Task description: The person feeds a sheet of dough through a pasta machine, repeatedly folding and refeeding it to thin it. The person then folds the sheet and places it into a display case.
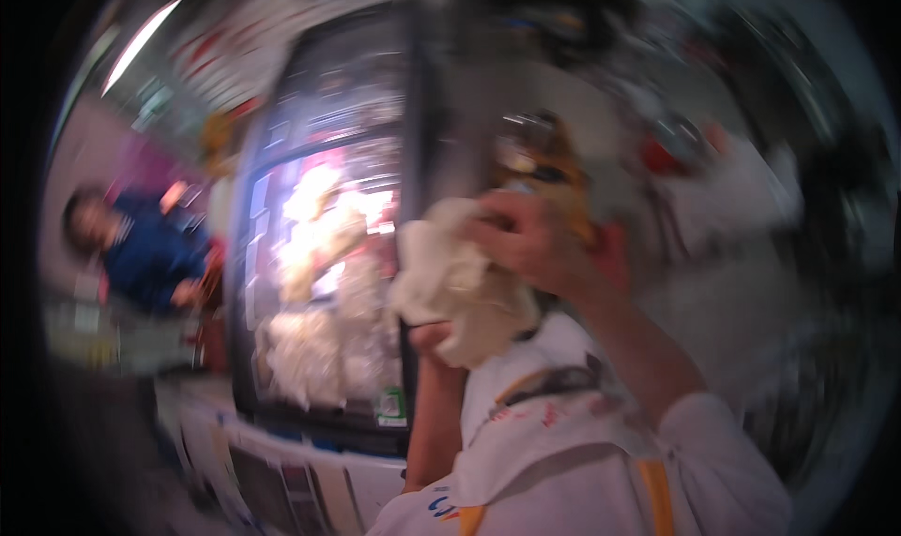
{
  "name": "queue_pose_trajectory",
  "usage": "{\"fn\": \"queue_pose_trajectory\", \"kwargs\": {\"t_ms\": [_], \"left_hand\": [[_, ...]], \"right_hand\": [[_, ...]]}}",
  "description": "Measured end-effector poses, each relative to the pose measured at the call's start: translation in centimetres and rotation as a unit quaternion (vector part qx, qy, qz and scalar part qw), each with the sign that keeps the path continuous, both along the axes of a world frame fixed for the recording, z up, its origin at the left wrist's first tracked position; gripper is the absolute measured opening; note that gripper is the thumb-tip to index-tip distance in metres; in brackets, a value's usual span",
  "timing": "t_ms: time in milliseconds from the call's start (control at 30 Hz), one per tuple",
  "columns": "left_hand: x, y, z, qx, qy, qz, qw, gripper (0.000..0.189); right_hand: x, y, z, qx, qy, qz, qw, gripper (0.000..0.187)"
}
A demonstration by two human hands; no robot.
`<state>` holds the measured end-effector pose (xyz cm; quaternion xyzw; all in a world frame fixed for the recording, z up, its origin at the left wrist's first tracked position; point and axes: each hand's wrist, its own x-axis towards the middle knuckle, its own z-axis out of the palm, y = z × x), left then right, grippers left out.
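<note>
A pale cream, soft, folded item (457, 282) is between my two hands; blur hides whether it is food or cloth. My right hand (524, 237) pinches its upper right side with bent fingers. Under its lower left edge, my left hand (431, 335) grips it, with most of the fingers hidden behind the folds. Just left of the item stands a lit, dark-framed glass display case (415, 113) with pale goods (306, 353) inside, some in what looks like clear plastic wrapping. A white apron with yellow straps covers my front.
Beyond the display case, a person in a dark blue top (151, 247) stands at the left. A yellowish-brown object (570, 191) lies past my right hand. Blurred red and white things (662, 156) are at the right. A green-and-white label (391, 406) is on the case's near corner.
</note>
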<state>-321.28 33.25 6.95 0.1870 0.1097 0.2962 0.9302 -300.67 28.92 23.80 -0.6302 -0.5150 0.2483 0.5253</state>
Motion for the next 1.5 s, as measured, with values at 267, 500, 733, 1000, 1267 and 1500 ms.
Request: {"fn": "queue_pose_trajectory", "kwargs": {"t_ms": [267,500,733,1000,1267,1500], "left_hand": [[12.7,-6.3,-0.3,-0.016,0.009,-0.153,0.988,0.093],[26.9,-17.4,-4.0,-0.013,0.047,-0.419,0.907,0.091],[45.8,-39.5,-2.3,-0.042,0.111,-0.531,0.839,0.086],[67.9,-58.6,-1.0,0.036,0.134,-0.680,0.720,0.073],[93.6,-77.3,-6.3,0.160,0.135,-0.732,0.649,0.074],[114.7,-95.9,0.0,0.227,0.054,-0.780,0.581,0.082]], "right_hand": [[9.6,-16.4,-6.7,-0.055,0.143,-0.269,0.951,0.033],[18.5,-37.9,-23.9,-0.049,0.399,-0.382,0.832,0.065],[25.3,-58.5,-27.0,0.318,0.749,-0.239,0.529,0.077],[38.6,-83.6,-25.9,0.443,0.641,-0.382,0.497,0.057],[60.1,-101.6,-24.7,0.316,0.506,-0.557,0.577,0.060],[78.0,-116.4,-21.9,0.317,0.501,-0.595,0.543,0.058]]}}
